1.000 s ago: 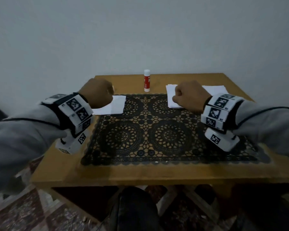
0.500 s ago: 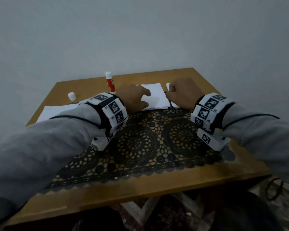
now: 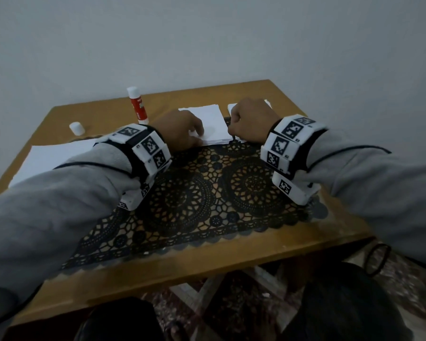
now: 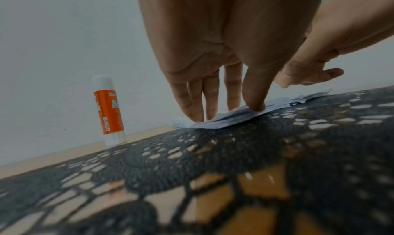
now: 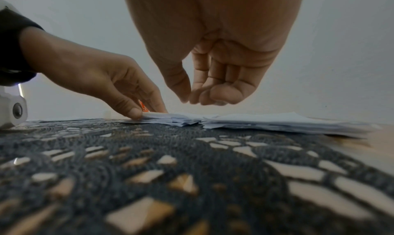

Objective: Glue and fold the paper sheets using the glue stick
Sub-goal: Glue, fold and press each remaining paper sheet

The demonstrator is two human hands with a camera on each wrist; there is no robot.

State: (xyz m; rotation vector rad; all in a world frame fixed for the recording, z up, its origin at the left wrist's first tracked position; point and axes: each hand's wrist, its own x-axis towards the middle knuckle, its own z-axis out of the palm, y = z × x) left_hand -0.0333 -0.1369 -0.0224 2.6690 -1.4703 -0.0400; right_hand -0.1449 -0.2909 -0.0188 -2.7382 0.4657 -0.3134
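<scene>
White paper stack (image 3: 208, 119) under left hand (image 3: 180, 134) fingertips (image 4: 254, 106)

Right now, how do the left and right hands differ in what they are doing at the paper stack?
The left hand has its fingers straight, tips pressing down on the paper stack; the right hand has its fingers curled together and hangs just above the paper, touching nothing in the wrist view. The left hand sits nearer the glue stick, the right hand farther from it. Both hold nothing and work over the same lace mat.
</scene>
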